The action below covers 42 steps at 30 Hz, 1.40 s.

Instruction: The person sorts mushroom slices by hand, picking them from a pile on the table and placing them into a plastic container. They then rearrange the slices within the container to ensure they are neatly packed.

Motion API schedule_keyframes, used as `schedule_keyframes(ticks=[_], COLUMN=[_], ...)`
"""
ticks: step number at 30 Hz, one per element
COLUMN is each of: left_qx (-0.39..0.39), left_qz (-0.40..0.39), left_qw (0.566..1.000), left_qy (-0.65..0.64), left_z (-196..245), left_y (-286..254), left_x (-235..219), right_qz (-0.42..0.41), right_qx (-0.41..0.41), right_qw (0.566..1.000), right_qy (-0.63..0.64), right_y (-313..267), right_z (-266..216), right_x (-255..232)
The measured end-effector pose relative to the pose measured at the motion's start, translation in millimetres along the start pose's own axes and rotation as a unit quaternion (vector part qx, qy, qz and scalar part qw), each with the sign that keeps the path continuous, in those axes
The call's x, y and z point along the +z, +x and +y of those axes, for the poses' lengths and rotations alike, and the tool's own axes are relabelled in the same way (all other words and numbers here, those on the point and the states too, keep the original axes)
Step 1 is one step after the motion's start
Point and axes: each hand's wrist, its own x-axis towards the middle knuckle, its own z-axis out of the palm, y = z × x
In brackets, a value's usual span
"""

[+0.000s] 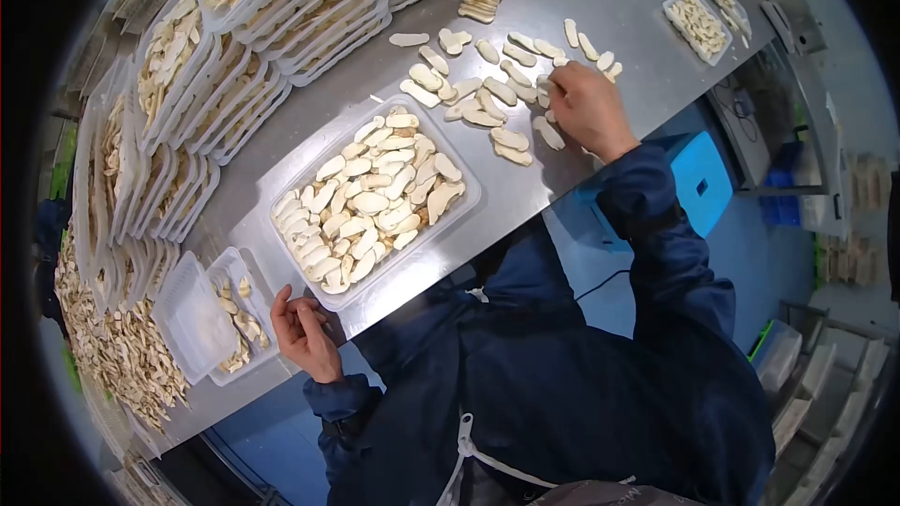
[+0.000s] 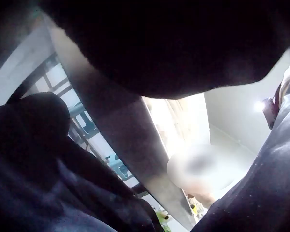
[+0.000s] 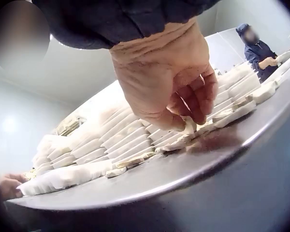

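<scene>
Over the loose pale slices [image 1: 511, 138] on the metal table, my right hand [image 1: 589, 111] reaches down with bent fingers. In the right wrist view that hand [image 3: 169, 79] pinches a pale slice [image 3: 189, 126] between thumb and fingertips, close to the tabletop. A clear plastic tray [image 1: 474, 189] full of overlapping slices lies between my hands. My left hand [image 1: 307, 335], palm up with loosely curled fingers, is at the table's front edge beside the tray's lower corner and holds nothing visible. The left wrist view is mostly dark sleeve; the left hand's fingers cannot be made out.
Stacked filled trays [image 1: 323, 37] line the table's far left side, above a large heap of slices [image 1: 122, 356]. Two small containers [image 1: 192, 319] stand left of my left hand. Small filled trays [image 1: 698, 26] lie at the far right. Another person [image 3: 259, 53] is in the background.
</scene>
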Motion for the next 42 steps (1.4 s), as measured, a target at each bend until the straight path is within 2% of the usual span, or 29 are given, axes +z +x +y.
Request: schedule_keyframes(ticks=[2,6,9,10,14,17,18,22,25,26,29,35,38,42], left_qx=[0.004,-0.004,0.004,0.011,0.008,0.007,0.009,0.006,0.002,0.004,0.006,-0.005,0.028,0.013], left_qz=[-0.003,-0.006,-0.006,-0.005,-0.001,-0.003,-0.005,-0.010,-0.008,-0.006,-0.006,-0.002,-0.007,-0.010], left_qw=[1.000,1.000,1.000,1.000,1.000,1.000,1.000,1.000,1.000,1.000,1.000,1.000,1.000,0.999], left_qy=[-0.004,-0.006,-0.015,-0.019,-0.029,-0.014,-0.016,-0.009,-0.005,-0.005,-0.005,0.000,-0.011,-0.030], left_z=[-2.1,-1.2,-5.3,-5.3,-5.6,-5.4,-5.4,-3.8,-2.3,-2.2,-3.1,-1.3,-8.0,-14.2], left_y=[0.4,0.3,0.6,1.0,0.9,1.1,1.5,1.5,1.4,1.2,1.1,0.5,1.6,1.7], left_x=[-1.0,-1.1,-2.1,-1.2,-0.8,-2.2,-2.3,-2.8,-2.0,-1.7,-2.0,-2.0,-3.3,-5.8], right_qz=[0.029,-0.001,-0.050,-0.054,-0.055,-0.069,-0.092,-0.044,-0.001,-0.042,-0.035,-0.041,-0.047,-0.050], right_qx=[0.047,0.133,0.132,0.130,0.072,0.068,0.079,0.092,0.079,0.124,0.091,0.060,0.039,0.028], right_qw=[0.996,0.968,0.966,0.956,0.945,0.940,0.946,0.963,0.986,0.981,0.982,0.992,0.994,0.995], right_qy=[0.063,0.213,0.216,0.259,0.314,0.328,0.299,0.250,0.144,0.144,0.162,0.108,0.095,0.077], right_y=[-0.3,-10.3,-25.0,-32.0,-58.7,-72.1,-75.5,-90.4,-100.1,-105.0,-102.7,-95.0,-92.6,-92.2], right_z=[6.3,13.0,1.6,-3.0,-17.2,-30.4,-32.2,-33.4,-19.6,-19.5,-31.3,-27.2,-26.5,-24.9], right_x=[-8.9,-36.5,-50.9,-52.1,-34.8,-26.2,-27.3,-28.6,-29.3,-34.8,-37.9,-28.0,-29.1,-29.3])
